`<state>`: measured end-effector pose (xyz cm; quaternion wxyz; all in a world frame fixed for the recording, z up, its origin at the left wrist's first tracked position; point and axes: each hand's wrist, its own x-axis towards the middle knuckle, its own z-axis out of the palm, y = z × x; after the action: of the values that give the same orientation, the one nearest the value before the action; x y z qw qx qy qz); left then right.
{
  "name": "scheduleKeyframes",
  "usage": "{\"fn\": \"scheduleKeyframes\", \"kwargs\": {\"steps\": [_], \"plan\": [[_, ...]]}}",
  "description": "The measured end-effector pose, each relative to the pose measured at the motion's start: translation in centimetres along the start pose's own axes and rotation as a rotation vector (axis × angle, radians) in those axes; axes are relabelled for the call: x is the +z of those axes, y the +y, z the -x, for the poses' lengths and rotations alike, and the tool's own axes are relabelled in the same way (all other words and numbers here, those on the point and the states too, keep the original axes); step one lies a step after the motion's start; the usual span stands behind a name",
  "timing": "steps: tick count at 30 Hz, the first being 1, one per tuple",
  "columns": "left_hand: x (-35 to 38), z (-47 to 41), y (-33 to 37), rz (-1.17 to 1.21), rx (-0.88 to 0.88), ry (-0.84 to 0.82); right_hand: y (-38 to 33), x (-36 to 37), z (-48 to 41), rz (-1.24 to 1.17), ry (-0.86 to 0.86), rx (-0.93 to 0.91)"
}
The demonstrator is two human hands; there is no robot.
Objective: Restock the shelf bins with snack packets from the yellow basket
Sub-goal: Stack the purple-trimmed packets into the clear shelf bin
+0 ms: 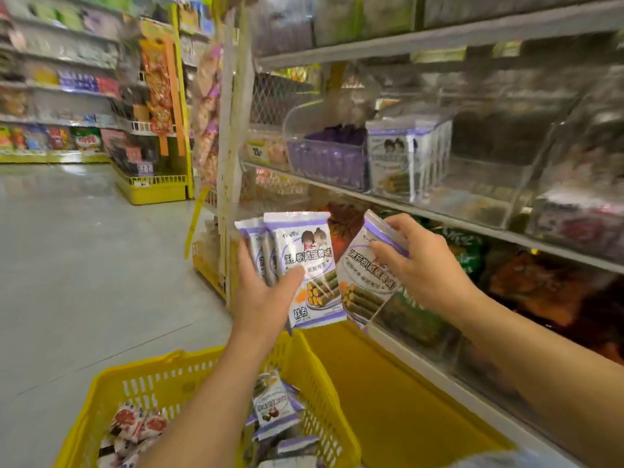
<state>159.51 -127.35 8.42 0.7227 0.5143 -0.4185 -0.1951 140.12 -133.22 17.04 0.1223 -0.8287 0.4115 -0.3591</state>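
Observation:
My left hand (266, 295) grips a small stack of white-and-purple snack packets (304, 261), held upright above the yellow basket (209, 369). My right hand (422, 265) holds one more packet of the same kind (363, 288), tilted, just right of the stack. The basket below holds more purple packets (275, 407) and red-and-white ones (135, 423). On the shelf above stands a clear bin (472, 184) with several matching packets (401, 157) upright in its front.
A clear bin of purple wrappers (327, 160) sits left of the target bin. Further clear bins (580, 211) run to the right. Lower shelf bins (540, 285) hold dark and orange snacks. A yellow shelf base (398, 393) lies under my right arm. Open floor (84, 265) spreads left.

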Motion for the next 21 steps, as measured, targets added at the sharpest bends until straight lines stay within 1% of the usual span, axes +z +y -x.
{"fn": "scheduleKeyframes", "kwargs": {"steps": [3, 5, 7, 10, 12, 14, 16, 19, 21], "plan": [[2.0, -0.1, 3.4, -0.009, 0.078, -0.042, -2.2, -5.4, -0.6, 0.004, -0.044, 0.022], [3.1, -0.1, 6.0, -0.022, 0.112, -0.079, -3.7, -8.5, -0.6, 0.034, -0.029, -0.002], [4.1, -0.3, 8.4, -0.053, 0.163, -0.089, -5.0, -11.4, -0.7, 0.093, 0.069, -0.055], [5.1, -1.0, 11.3, -0.059, 0.229, -0.085, -6.5, -15.6, -1.4, 0.084, 0.289, -0.151], [5.5, -1.8, 12.7, -0.073, 0.233, -0.085, -6.8, -18.1, -2.3, 0.132, 0.432, -0.213], [6.0, -2.6, 13.7, -0.059, 0.242, -0.091, -6.5, -19.9, -3.5, 0.226, 0.507, -0.261], [6.4, -3.3, 14.5, -0.041, 0.251, -0.090, -5.6, -20.6, -4.9, 0.370, 0.490, -0.280], [7.0, -4.6, 15.2, -0.033, 0.271, -0.075, -3.7, -19.9, -6.9, 0.549, 0.367, -0.281], [7.2, -5.7, 15.4, -0.025, 0.284, -0.062, -2.4, -19.0, -8.2, 0.657, 0.286, -0.248]]}}
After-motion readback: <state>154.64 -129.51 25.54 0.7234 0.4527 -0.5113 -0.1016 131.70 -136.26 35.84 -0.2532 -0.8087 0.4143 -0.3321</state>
